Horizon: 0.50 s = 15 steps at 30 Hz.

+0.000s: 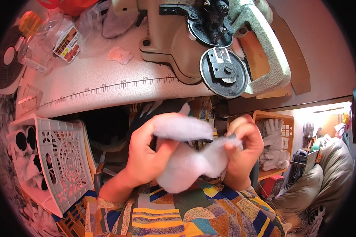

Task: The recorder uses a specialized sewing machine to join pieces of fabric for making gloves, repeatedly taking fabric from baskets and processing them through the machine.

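A fluffy white plush piece [182, 168] hangs above my lap, in front of the table. My left hand [142, 156] is closed on its left side, with the thumb lying across the fur and part of the piece folded over on top. At the right end, my right hand [245, 148] pinches the edge between thumb and fingers. A small dark bit shows at that edge; what it is, I cannot tell. Beyond my hands, a sewing machine [166, 47] with a toothed black disc [225, 75] stands on the table.
At the left, a white plastic basket [69, 160] holds plush pieces with black patches. An orange basket [290, 138] at the right holds white plush pieces. On the table [95, 75] lie a clear plastic container [39, 49] and a paper scrap [120, 55].
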{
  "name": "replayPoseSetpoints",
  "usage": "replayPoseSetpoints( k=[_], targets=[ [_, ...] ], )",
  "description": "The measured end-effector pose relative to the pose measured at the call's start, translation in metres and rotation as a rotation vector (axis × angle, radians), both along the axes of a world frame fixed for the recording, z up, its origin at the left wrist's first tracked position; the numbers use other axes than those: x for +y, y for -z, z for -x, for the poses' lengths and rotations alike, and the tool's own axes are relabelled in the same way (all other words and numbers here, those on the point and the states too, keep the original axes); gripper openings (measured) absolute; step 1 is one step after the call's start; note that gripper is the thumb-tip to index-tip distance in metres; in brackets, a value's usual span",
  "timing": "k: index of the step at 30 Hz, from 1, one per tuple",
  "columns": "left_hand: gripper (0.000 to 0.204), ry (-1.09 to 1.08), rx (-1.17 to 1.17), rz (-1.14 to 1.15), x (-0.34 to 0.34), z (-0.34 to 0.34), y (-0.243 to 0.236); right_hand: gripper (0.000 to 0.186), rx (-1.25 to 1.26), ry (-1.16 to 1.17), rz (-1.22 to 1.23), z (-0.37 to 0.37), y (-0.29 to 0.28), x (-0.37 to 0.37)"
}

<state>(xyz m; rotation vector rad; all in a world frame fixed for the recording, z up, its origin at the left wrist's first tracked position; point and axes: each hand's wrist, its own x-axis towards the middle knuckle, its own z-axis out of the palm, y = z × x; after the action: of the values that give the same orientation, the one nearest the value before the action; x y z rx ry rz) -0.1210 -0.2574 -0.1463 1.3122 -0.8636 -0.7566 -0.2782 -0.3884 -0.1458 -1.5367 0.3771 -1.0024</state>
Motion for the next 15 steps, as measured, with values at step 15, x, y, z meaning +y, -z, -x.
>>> replayPoseSetpoints(
  k=[15],
  targets=[
    [0.017, -0.029, -0.237, -0.236, -0.028, -0.025, 0.008, 0.021, 0.061, -0.998, 0.599, -0.018, -0.063, 0.014]
  ],
)
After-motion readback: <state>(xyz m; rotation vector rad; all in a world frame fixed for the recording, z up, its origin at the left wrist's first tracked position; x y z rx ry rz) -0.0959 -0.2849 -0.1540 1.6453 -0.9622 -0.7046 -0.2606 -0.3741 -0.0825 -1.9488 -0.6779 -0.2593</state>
